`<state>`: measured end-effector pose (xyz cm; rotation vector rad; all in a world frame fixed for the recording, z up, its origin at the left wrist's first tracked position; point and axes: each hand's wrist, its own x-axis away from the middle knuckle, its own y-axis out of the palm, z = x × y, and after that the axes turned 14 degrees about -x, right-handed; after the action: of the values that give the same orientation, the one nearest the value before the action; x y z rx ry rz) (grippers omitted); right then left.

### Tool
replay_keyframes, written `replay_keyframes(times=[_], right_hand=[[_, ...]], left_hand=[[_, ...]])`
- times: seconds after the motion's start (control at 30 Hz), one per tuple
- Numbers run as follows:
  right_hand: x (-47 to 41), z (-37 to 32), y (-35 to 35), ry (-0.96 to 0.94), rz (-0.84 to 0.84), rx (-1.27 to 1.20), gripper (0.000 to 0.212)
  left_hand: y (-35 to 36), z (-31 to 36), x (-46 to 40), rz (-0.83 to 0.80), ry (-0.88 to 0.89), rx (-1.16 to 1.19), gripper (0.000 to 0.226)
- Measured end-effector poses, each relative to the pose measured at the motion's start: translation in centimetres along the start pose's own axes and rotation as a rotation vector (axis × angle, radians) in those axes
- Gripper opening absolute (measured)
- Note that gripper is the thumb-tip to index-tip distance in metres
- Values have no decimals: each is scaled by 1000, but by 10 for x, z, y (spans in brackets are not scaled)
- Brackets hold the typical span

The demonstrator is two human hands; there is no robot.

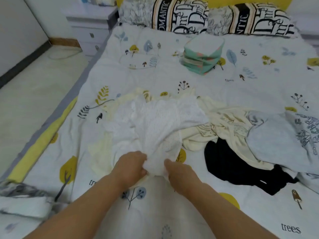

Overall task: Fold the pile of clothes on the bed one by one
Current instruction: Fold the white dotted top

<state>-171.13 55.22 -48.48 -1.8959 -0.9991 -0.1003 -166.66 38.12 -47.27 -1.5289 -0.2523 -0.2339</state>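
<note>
Both hands are clenched on the near hem of a white dotted garment (155,121), the left hand (131,165) and the right hand (179,170) close together with the bunched edge between them. The rest of the garment spreads away from the hands across the bed (172,75), lying partly over a cream garment (222,123) beneath it.

To the right of the hands sits the rest of the pile: a black garment (229,159) and, beyond it, a pale grey printed top (279,140). Far ahead of the hands stands a small folded green stack (202,56).

The likely trouble is that the white piece overlaps the cream one, so pulling it toward the body could drag the cream cloth along and tangle the two. With the hands gripping so close together, the hem is gathered rather than stretched, and a fold started from there would probably come out crooked or creased.
</note>
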Motion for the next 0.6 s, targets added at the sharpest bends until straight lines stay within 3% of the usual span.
replay_keyframes(times=[0.07, 0.1, 0.2, 0.27, 0.33, 0.4, 0.5, 0.6], right_hand=[[26, -12, -9, -31, 43, -17, 36], [40, -21, -17, -58, 72, -40, 37], [82, -48, -54, -110, 197, -193, 27], [111, -66, -90, -133, 283, -243, 17], [140, -85, -128, -159, 375, -258, 24], [167, -103, -163, -184, 469, -266, 34], [209, -127, -208, -198, 609, -269, 32], [249, -146, -246, -199, 732, -262, 20]], left_hand=[[-19, -4, 21, 71, 37, -22, 10], [-32, -5, 30, 124, 49, -27, 12], [-71, -12, 57, 186, 15, -106, 52], [-98, -15, 74, 230, -17, -121, 37], [-129, -16, 91, 269, -107, -62, 12], [-162, -14, 109, 282, -172, -8, 19], [-210, -8, 130, 370, -253, 196, 34], [-257, -1, 154, 515, -329, 293, 25]])
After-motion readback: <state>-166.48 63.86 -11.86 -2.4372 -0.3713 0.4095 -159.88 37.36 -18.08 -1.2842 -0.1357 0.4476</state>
